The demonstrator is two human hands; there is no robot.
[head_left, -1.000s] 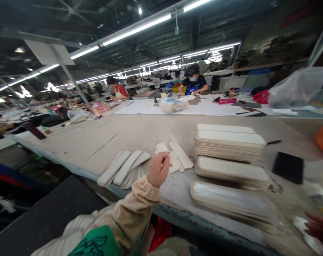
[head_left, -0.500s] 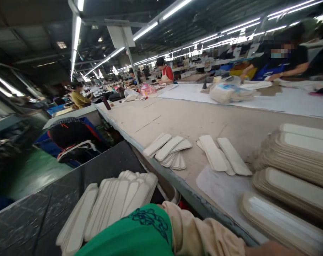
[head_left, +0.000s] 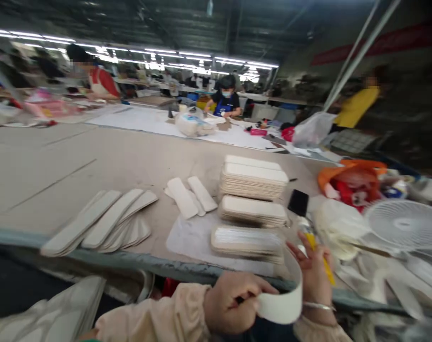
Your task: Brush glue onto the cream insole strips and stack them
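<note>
My left hand [head_left: 233,301] is closed, pinching one end of a cream-coloured flat strip [head_left: 285,306] at the table's front edge. The strip bends in a curve up to my right hand [head_left: 313,275], whose fingers are near its far end. That hand also grips a yellow-handled brush [head_left: 329,271], its pale tip pointing away from me; the tip is blurred. Just beyond my hands lies a stack of round-ended cream strips [head_left: 247,236], the top one shiny. Behind it stand a second stack [head_left: 253,206] and a taller one [head_left: 253,173].
Loose strips [head_left: 182,197] and a fanned pile [head_left: 112,218] lie to the left on the table [head_left: 158,161]. More strips [head_left: 55,313] rest lower left. On the right are a black phone [head_left: 298,203], an orange bag [head_left: 351,175] and a white fan grille [head_left: 401,223]. Co-workers sit beyond.
My view has swung right, from the aisle to the stacks. Both hands now show, with the bent strip and the brush; before, mostly a sleeved arm was visible.
</note>
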